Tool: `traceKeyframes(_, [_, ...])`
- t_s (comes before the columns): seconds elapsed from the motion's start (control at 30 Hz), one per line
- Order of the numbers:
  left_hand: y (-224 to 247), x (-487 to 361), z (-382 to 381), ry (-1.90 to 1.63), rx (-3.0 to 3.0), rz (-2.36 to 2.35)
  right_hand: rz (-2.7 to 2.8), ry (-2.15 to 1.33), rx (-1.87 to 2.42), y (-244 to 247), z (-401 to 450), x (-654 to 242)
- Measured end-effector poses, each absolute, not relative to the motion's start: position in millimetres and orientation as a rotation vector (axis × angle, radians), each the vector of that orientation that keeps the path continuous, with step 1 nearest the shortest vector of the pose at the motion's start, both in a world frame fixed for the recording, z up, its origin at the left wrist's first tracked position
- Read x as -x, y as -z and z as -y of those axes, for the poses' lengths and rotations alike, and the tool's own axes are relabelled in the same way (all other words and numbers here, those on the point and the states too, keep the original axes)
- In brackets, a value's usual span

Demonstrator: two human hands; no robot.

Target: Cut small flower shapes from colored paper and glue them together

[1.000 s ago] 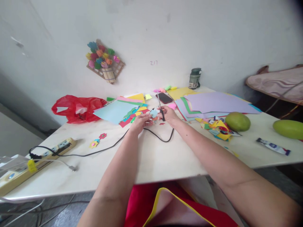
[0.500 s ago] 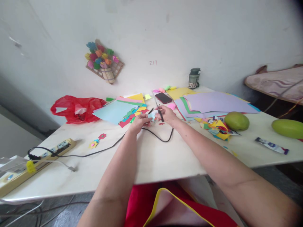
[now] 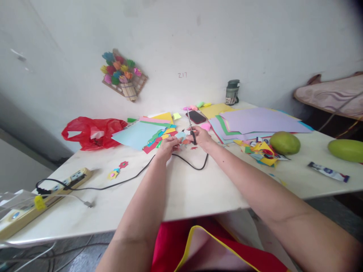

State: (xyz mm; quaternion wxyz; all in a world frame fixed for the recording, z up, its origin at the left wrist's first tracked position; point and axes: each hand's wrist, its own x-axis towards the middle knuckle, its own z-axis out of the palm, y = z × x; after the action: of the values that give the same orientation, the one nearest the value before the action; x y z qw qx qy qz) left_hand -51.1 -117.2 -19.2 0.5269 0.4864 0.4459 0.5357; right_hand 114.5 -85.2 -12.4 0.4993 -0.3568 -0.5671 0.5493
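Observation:
My left hand [image 3: 168, 146] is closed on a small light blue piece of paper [image 3: 180, 135], pinched at its fingertips. In my right hand [image 3: 201, 136] is a pair of scissors [image 3: 193, 136] with black handles, its blades pointing up and away toward the wall. The two hands are close together over the middle of the table. Coloured paper cut-outs [image 3: 159, 140] in red, green and yellow lie just beyond my left hand. A small red paper scrap [image 3: 194, 148] is on the table below my right hand.
A black cable [image 3: 136, 174] runs from the power strip [image 3: 68, 181] past both hands. Paper sheets [image 3: 255, 121], a phone [image 3: 196, 117] and a red plastic bag [image 3: 95, 132] sit farther back. Paper scraps [image 3: 262, 153], a green fruit [image 3: 284, 142] and a tube [image 3: 328, 172] lie to the right.
The scissors' handle has turned a little in my right hand, and the blue paper has shifted slightly between the hands. Both hands stay in nearly the same place.

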Motion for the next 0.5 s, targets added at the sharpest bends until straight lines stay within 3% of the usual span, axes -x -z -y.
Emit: traceKeyframes(0.5, [21.9,51.5,112.7,-1.340,-1.203,-1.026,1.449,-1.353,0.847,11.9,90.1,-112.1])
